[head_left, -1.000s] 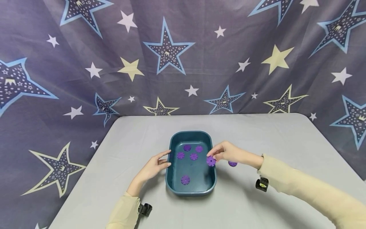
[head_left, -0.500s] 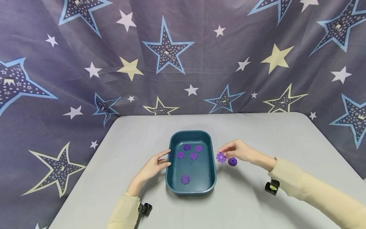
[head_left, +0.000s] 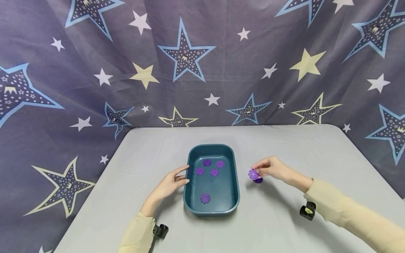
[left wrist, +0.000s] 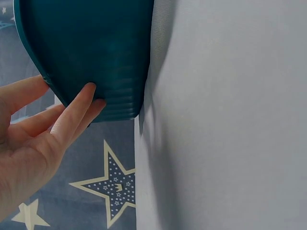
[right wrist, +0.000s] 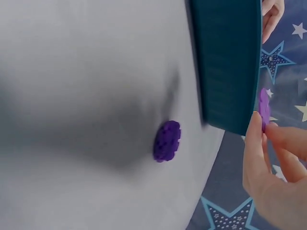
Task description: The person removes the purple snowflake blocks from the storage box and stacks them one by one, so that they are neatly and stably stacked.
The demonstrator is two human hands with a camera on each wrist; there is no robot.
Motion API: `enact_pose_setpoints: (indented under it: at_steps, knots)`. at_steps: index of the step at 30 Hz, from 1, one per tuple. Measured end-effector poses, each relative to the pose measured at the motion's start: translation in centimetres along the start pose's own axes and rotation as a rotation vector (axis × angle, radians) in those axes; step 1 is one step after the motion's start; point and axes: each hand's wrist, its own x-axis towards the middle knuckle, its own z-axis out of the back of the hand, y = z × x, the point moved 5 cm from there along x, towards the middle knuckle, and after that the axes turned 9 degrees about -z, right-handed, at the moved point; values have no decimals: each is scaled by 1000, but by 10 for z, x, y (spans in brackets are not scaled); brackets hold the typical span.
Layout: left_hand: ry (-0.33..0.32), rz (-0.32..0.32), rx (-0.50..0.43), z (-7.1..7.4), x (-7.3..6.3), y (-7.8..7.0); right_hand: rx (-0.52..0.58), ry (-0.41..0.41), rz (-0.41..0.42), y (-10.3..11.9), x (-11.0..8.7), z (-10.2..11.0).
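My right hand [head_left: 274, 169] pinches a purple notched disc [head_left: 253, 174] between thumb and fingertips. It holds the disc above the table, right of the teal bin [head_left: 212, 213]. In the head view this disc partly covers a darker purple notched disc [head_left: 258, 180] lying on the table. The right wrist view shows that table disc [right wrist: 167, 141] apart from the held disc [right wrist: 264, 108]. My left hand [head_left: 167, 184] rests its extended fingers against the bin's left side. In the left wrist view its fingertips [left wrist: 89, 88] touch the outer wall.
Several purple notched discs lie flat inside the bin, most toward its far end and one disc [head_left: 205, 198] nearer the front. The table [head_left: 164, 147] has a pale cloth. A star-patterned curtain [head_left: 215, 80] hangs behind it.
My right hand has moved right, carrying the pinched disc from over the bin's right rim to above the disc on the table. My left hand has stayed at the bin's side.
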Motion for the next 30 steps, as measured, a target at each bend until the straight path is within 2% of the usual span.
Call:
enact_pose_setpoints:
  at_steps: [8,15,23,25,30]
  knots:
    - [5,1,-10,-1,0,-3,29,-44,-63,-15,3,5]
    - [5,9,-26,-1,-3,-16,45,-62,-80,-28,8,8]
    - [0,9,-15,-1,-1,-3,37,-77,-101,-34,11,9]
    - [1,12,-21,-1,-1,-7,30,-79,-106,-35,12,10]
    - [9,14,-19,-2,-5,-27,16,-95,-129,-40,15,11]
